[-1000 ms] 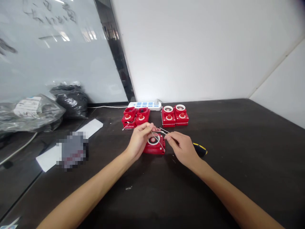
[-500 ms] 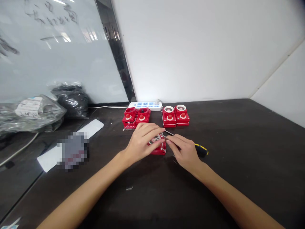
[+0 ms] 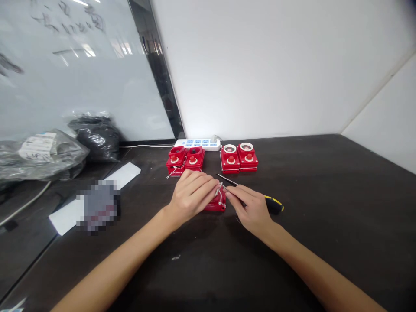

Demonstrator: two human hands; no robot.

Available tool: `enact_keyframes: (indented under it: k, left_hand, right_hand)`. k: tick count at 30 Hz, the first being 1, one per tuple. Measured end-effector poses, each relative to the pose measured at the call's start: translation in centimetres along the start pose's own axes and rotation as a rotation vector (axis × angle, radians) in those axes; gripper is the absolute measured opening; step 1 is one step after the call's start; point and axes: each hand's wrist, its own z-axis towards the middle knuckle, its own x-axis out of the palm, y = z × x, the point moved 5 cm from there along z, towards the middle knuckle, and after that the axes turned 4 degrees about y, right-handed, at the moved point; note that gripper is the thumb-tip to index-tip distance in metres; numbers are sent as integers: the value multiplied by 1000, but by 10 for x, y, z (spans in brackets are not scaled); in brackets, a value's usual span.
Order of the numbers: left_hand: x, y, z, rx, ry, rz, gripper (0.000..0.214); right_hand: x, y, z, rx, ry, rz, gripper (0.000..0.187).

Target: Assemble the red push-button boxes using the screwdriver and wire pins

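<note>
A red box-shaped device (image 3: 215, 206) with a loose white wire (image 3: 221, 196) lies on the dark table, partly hidden under my left hand (image 3: 194, 193). My left fingers are curled together over it, pinching the wire at its upper side. From the right, my right hand (image 3: 248, 206) grips a thin metal tool (image 3: 224, 186), its tip touching the wire close to my left fingertips. Its exact kind is hidden by my fingers. Behind my right hand lies a screwdriver (image 3: 274, 204) with a black-and-yellow handle, its shaft pointing up-left.
Two red devices (image 3: 185, 159) stand behind my left hand, and two more with white rings (image 3: 239, 158) to their right. A white power strip (image 3: 197, 144) lies against the wall. Plastic bags (image 3: 95, 136), a white paper strip (image 3: 128, 174) and a blurred patch are at left.
My left fingers have curled closer together, and the left thumb has drawn back from the front of the red device. My right hand stays nearly in place with the tool.
</note>
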Motion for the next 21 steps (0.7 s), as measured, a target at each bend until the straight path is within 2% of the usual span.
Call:
enact_keyframes:
  k: [7,21]
  left_hand:
    - [4,5,1,-76,28,-50,19]
    - [4,0,5,-197,-68,-225,13]
  right_hand:
    - [1,-2,-1,20,1,-22,23]
    - [2,2,-4,-4,29,-39,26]
